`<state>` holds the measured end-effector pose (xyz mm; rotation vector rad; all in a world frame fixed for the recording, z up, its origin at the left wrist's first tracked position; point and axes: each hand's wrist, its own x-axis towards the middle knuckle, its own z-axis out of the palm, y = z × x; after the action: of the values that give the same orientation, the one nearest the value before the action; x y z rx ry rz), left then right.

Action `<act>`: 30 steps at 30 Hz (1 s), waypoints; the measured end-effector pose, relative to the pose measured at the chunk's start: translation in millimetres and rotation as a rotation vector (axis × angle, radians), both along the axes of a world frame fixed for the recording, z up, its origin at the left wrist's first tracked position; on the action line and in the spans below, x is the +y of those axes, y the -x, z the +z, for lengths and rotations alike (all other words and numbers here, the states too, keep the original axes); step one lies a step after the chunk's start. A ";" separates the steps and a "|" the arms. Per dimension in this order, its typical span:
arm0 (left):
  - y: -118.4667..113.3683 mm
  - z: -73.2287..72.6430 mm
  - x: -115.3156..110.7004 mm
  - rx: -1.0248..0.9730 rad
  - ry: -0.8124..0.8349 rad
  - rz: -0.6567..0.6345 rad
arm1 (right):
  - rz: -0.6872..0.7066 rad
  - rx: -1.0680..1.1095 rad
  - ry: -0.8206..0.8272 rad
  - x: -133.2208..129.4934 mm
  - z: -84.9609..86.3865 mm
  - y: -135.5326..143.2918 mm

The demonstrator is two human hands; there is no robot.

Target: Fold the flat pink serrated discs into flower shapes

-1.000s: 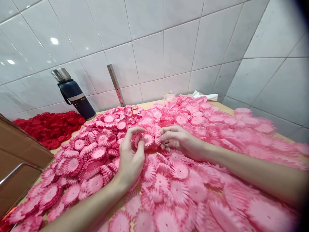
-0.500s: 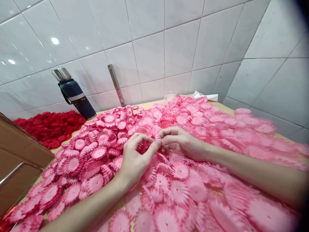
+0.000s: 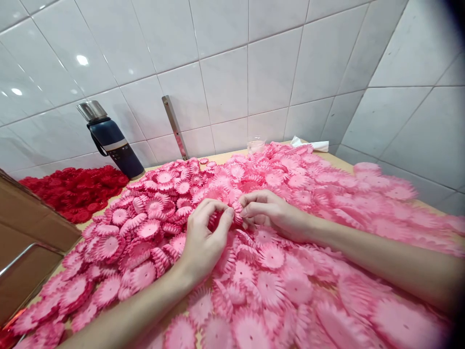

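Note:
Both of my hands meet over a spread of pink fringed fabric discs (image 3: 270, 288), each with a small hole in its middle. Between my fingertips is one small pink fabric disc (image 3: 237, 211), partly covered by the fingers. My left hand (image 3: 208, 237) pinches its left side with thumb and forefinger. From the right, my right hand (image 3: 272, 213) is closed on the same disc, its fingers curled. Darker-edged pink discs (image 3: 148, 229) lie heaped to the left of my left hand.
A red heap of similar pieces (image 3: 72, 191) lies at the far left beside a dark blue flask (image 3: 115, 148). A cardboard box (image 3: 32, 242) stands at the left edge. Against the tiled wall are a metal strip (image 3: 174, 127), a clear cup (image 3: 255, 145) and white paper (image 3: 310, 144).
My left thumb has drawn back slightly to the left, so more of the pink disc shows between the hands. My right hand stays almost where it was.

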<state>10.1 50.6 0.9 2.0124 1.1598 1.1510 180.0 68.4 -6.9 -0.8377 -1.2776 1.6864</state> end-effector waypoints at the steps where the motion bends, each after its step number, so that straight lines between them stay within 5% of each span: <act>1: -0.2 0.4 -0.4 0.001 -0.006 0.000 | -0.001 -0.016 -0.013 0.0 0.2 0.0; 30: 3.3 -5.6 -0.1 -0.218 0.029 0.261 | -0.076 0.055 0.041 -1.5 3.9 -0.9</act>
<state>6.8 50.5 -4.7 1.6989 1.3434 1.4316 180.9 66.8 -3.0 -0.8473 -1.1635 1.6691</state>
